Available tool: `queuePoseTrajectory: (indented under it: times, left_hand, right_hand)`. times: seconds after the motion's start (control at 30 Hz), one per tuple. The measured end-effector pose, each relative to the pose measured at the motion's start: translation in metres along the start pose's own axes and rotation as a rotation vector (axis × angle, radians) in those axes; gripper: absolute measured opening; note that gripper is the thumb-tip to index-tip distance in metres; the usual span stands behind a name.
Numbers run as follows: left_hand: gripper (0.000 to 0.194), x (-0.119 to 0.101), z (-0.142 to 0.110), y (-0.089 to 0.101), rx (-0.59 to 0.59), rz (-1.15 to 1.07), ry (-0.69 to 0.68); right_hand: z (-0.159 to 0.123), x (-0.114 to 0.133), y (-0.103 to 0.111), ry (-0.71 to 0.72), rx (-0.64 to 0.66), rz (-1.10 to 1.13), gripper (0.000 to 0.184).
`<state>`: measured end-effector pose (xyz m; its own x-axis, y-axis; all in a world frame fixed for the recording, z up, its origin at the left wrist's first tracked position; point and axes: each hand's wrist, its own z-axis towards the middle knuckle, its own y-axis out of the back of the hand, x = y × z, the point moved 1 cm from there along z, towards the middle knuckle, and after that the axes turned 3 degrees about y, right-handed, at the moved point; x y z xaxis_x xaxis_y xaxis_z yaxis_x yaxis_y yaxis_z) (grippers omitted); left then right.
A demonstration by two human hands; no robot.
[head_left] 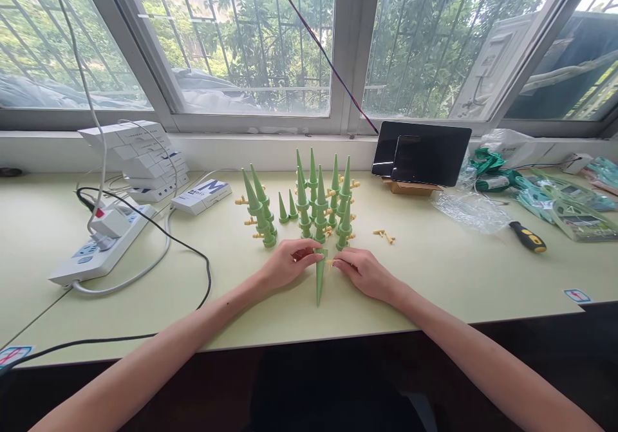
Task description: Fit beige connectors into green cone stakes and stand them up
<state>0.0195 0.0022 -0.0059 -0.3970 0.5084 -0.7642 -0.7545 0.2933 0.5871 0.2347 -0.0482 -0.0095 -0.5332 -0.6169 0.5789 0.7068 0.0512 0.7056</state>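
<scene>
My left hand (293,263) is closed on the wide end of a green plastic spike (319,281), whose tip points toward me. Just right of it, my right hand (363,271) pinches a small yellow valve (331,263) close to the spike's side; whether the two touch I cannot tell. Beyond my hands stand several stacked green spikes (320,203) with yellow valves sticking out sideways. Two single spikes (283,208) stand among the stacks without visible valves. A few loose yellow pieces (385,235) lie to the right of the stacks.
At the left are a power strip (103,245) with cables, a pile of white boxes (140,158) and a single box (203,196). A tablet and phone (419,155) lean at the back. Rightward lie a screwdriver (528,237), clear plastic wrap (468,212) and bagged packets (574,210).
</scene>
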Motion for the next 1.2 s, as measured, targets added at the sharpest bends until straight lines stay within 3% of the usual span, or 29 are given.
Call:
queuePoseTrajectory:
  times: [0.2,0.37,0.83,1.2]
  left_hand:
    - [0.033,-0.0011,0.0004,0.001,0.004,0.005,-0.008]
    - [0.032,-0.0005,0.0005,0.0015,-0.007,-0.007,-0.016]
    - [0.032,0.0014,0.0004,0.0001,-0.015,-0.001,-0.01]
    - [0.031,-0.0006,0.0006,0.0018,0.002,-0.014,-0.017]
  right_hand:
    - [-0.0007,0.002,0.0012,-0.034,-0.081,0.128,0.016]
    - [-0.0027,0.0039,0.0031,-0.047,-0.088,0.2,0.014]
    - [-0.0005,0.0013,0.002,-0.009,-0.067,0.063,0.024]
    - [-0.0025,0.0051,0.0043,-0.038,-0.059,0.168,0.01]
